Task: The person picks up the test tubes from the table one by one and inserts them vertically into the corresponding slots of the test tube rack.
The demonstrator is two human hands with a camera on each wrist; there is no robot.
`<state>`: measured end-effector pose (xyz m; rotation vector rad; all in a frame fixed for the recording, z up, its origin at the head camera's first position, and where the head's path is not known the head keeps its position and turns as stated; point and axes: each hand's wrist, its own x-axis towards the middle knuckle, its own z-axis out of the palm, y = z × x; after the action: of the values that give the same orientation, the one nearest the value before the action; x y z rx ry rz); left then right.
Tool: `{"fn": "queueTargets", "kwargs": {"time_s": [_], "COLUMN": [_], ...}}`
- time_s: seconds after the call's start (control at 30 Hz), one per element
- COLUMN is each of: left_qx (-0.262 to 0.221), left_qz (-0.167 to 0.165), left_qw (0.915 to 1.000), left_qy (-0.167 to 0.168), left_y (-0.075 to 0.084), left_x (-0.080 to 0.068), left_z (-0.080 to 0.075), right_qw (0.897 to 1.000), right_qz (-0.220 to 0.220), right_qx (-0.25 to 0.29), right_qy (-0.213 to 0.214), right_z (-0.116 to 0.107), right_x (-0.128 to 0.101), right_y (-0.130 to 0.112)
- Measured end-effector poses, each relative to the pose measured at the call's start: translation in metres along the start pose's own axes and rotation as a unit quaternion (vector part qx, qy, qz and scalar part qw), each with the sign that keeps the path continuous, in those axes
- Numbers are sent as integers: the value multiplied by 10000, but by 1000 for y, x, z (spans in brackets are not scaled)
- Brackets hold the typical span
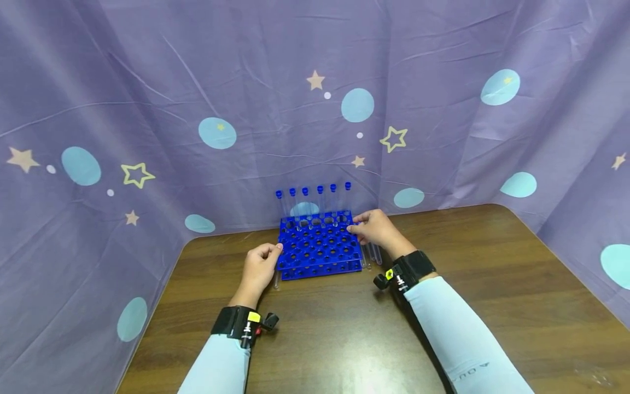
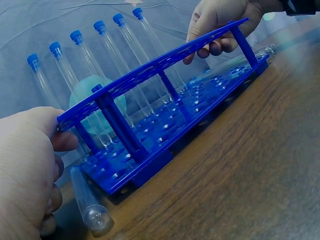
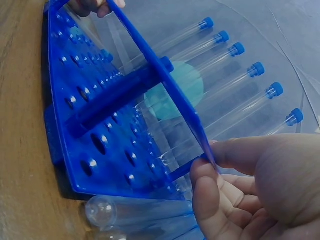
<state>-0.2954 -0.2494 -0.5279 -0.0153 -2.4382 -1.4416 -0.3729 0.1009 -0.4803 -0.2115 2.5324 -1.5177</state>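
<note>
A blue test tube rack (image 1: 320, 249) stands on the table, with a row of clear test tubes (image 2: 117, 55) with blue caps upright along its back. My left hand (image 1: 260, 268) pinches the left edge of the rack's top plate, thumb above and a finger beneath. At the opposite end, my right hand (image 1: 378, 227) pinches the top plate's right edge between thumb and fingers. One loose test tube (image 2: 90, 205) lies beside the rack under my left hand. Several more loose tubes (image 3: 145, 212) lie along the right side, below my right hand.
The wooden table (image 1: 315, 328) ends at the back against a purple curtain (image 1: 275, 71) printed with stars and ovals. A small transparent thing (image 1: 593, 375), too faint to identify, lies near the table's front right.
</note>
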Motion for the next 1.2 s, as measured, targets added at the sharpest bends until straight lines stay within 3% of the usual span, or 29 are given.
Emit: {"fn": "queueTargets", "kwargs": {"time_s": [0.3, 0.63, 0.87, 1.2], "left_qx": [-46, -197, 155, 1246], "left_qz": [-7, -310, -837, -726], "left_qw": [10000, 9979, 9964, 9864], "left_qy": [15, 542, -53, -784], "left_y": [-1, 3, 6, 11], "left_x": [-1, 6, 15, 22], "left_z": [-1, -4, -10, -14], "right_qw": [9997, 9995, 9994, 9995], "right_qz": [155, 148, 167, 220], "right_qx": [185, 255, 301, 247], "right_qy": [42, 120, 53, 21], "right_z": [2, 4, 3, 3], "right_x": [-2, 0, 0, -1], "right_y": [-1, 1, 1, 0]}}
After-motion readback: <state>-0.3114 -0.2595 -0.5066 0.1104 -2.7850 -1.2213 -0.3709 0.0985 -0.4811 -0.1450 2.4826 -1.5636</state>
